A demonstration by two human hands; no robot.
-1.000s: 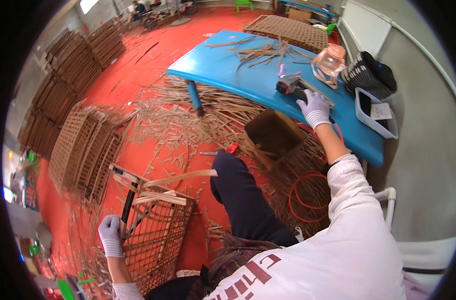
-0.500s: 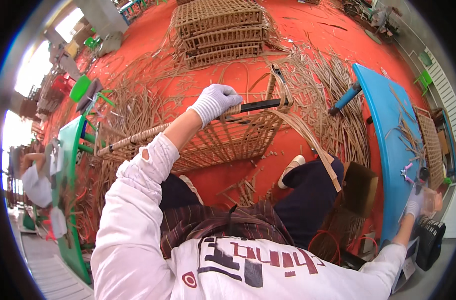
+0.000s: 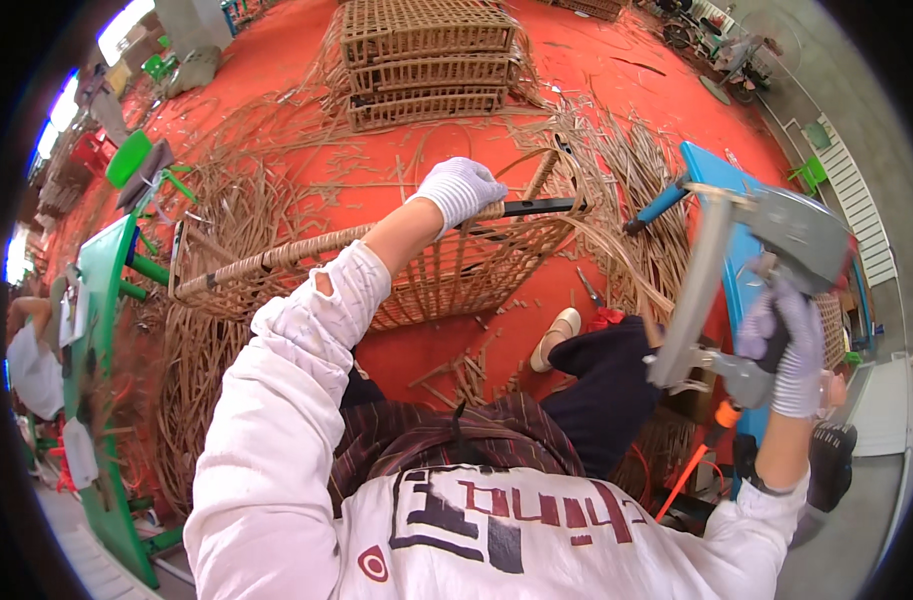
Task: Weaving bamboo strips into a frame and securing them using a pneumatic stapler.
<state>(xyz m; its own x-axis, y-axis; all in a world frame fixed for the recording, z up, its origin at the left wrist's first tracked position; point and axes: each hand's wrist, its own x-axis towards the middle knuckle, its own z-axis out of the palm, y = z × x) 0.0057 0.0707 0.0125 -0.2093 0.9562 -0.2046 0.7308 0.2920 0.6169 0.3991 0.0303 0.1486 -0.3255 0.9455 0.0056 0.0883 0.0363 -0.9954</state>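
My left hand (image 3: 458, 192), in a striped white glove, is closed on the far rim of a woven rattan basket frame (image 3: 426, 290). The basket tilts in front of my legs, its rim partly wrapped in brown strip with a black bar bare at the right. From the rim's right corner a loose flat strip (image 3: 621, 262) trails down toward my knee. In my gloved right hand (image 3: 794, 345), at the right, is a grey air nail gun (image 3: 801, 240), gripped by its handle. An orange-red hose (image 3: 682, 478) runs down from it. The gun is apart from the basket.
Cut strips (image 3: 226, 200) litter the red floor. A stack of woven baskets (image 3: 426, 45) stands ahead. The blue table (image 3: 736, 255) is partly behind the nail gun. At left is a green table (image 3: 101, 320), with another person (image 3: 38, 365) beside it.
My right hand has come up from beside the blue table and now holds the nail gun over its near side. My left hand keeps its grip on the basket rim. The view has shifted slightly.
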